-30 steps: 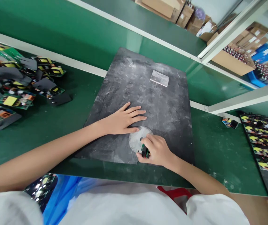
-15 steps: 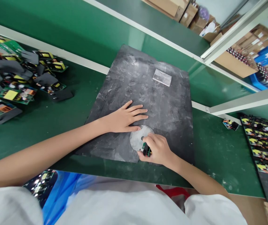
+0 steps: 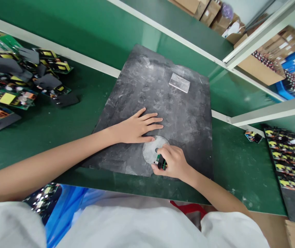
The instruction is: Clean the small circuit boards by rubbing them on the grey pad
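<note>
My left hand (image 3: 139,127) lies flat on the dark mat (image 3: 126,100), fingers spread, its thumb reaching the edge of a round grey disc (image 3: 150,151) with a small hole in the middle. Over the disc's right side, my right hand (image 3: 173,161) grips a small circuit board (image 3: 160,162) between thumb and fingers. A black part and some green board show; the palm side hides the rest. Farther up the mat rests a flat, silvery rectangular piece (image 3: 179,83).
Piled circuit boards (image 3: 18,93) with dark grey plates cover the bench's left side. One board (image 3: 253,136) lies at the right, near a black tray (image 3: 292,196) holding rows of boards. A white frame post (image 3: 266,34) rises at the right, with cardboard boxes (image 3: 209,12) beyond.
The view has shifted slightly. Both hands keep nearly the same place on the mat, and the right hand still grips the circuit board over the disc.
</note>
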Demonstrator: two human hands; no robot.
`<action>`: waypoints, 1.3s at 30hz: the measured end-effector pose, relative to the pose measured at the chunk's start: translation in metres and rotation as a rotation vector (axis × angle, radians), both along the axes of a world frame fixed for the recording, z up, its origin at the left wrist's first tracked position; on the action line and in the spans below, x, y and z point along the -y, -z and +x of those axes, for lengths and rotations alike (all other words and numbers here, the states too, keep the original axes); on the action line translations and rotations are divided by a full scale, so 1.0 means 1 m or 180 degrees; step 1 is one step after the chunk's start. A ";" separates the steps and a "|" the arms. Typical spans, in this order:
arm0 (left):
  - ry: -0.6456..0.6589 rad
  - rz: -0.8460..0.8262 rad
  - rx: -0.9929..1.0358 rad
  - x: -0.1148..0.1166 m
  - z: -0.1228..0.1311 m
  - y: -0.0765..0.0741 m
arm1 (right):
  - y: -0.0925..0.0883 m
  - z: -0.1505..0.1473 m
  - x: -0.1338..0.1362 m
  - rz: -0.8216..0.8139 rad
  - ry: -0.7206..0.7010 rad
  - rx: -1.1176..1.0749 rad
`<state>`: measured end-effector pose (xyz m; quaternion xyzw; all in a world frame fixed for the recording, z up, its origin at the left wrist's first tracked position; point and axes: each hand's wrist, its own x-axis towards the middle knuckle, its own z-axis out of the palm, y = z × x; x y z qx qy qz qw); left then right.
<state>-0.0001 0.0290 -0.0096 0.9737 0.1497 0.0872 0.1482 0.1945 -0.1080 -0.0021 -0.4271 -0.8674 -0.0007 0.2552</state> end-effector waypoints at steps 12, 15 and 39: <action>-0.0008 -0.0020 -0.0043 0.001 0.001 -0.001 | -0.001 0.000 -0.001 0.0029 -0.0014 -0.0104; -0.0012 -0.0039 -0.0051 0.001 0.002 -0.002 | 0.000 0.000 -0.001 0.0023 -0.0046 -0.0121; 0.0000 -0.0101 0.0136 0.000 0.003 0.003 | 0.002 0.003 -0.001 -0.0032 -0.0049 -0.0123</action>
